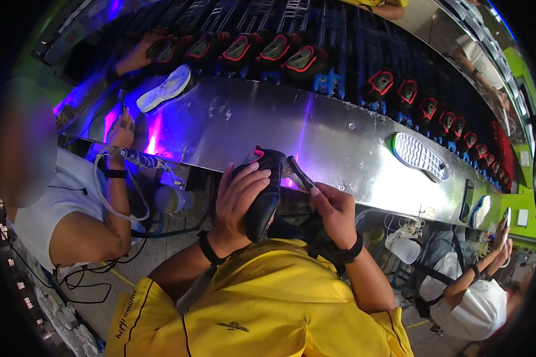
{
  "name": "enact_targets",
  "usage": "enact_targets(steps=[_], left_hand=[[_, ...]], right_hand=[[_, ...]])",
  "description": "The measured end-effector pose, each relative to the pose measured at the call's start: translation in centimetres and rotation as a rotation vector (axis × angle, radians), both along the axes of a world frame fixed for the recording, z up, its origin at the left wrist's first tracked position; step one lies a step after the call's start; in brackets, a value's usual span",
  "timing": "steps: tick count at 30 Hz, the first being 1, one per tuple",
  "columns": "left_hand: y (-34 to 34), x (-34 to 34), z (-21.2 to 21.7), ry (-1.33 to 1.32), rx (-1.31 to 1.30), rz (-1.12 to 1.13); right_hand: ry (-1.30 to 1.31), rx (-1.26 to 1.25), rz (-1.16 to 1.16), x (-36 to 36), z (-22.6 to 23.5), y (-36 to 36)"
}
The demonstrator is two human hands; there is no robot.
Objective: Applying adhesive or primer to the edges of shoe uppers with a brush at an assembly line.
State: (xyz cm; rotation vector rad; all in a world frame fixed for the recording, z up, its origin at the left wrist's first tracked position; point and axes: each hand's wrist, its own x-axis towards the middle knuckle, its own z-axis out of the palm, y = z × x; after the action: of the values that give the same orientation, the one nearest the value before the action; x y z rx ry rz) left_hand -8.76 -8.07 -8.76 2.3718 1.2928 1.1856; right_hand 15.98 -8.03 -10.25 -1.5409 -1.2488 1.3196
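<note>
My left hand (235,199) is wrapped round a black shoe upper (271,199) with a red edge at its top, held upright in front of my chest at the bench's near edge. In my right hand (337,214) is a slim dark brush (300,172), pinched by its handle. The brush head points up and left, close beside the shoe upper; whether it touches cannot be made out. A white-and-grey shoe sole (421,156) with green at one end lies on the bench to the right, apart from both hands.
A metal bench (244,119) runs across in front of me. Behind it, black shoe uppers with red trim (241,47) stand in a row on a rack. A white sole (164,89) lies at the left, near a co-worker's hand (122,130). Another person (467,309) works at right.
</note>
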Motion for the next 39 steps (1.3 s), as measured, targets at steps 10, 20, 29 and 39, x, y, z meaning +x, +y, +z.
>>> enact_targets(steps=[10,20,29,39], left_hand=[[-0.6,1.6,-0.1,0.006,-0.01,0.015],[-1.2,3.4,0.4,0.025,-0.006,0.061],[-1.0,7.1,2.1,0.059,-0.013,0.142],[1.1,10.2,4.5,0.163,-0.087,0.219]], right_hand=[[0.25,-0.14,0.13,2.8,3.0,-3.1],[0.29,-0.158,0.111,3.8,4.6,-5.3],[0.207,0.083,0.05,5.4,5.3,-6.9],[-0.112,0.398,-0.054,6.7,7.0,-7.2]])
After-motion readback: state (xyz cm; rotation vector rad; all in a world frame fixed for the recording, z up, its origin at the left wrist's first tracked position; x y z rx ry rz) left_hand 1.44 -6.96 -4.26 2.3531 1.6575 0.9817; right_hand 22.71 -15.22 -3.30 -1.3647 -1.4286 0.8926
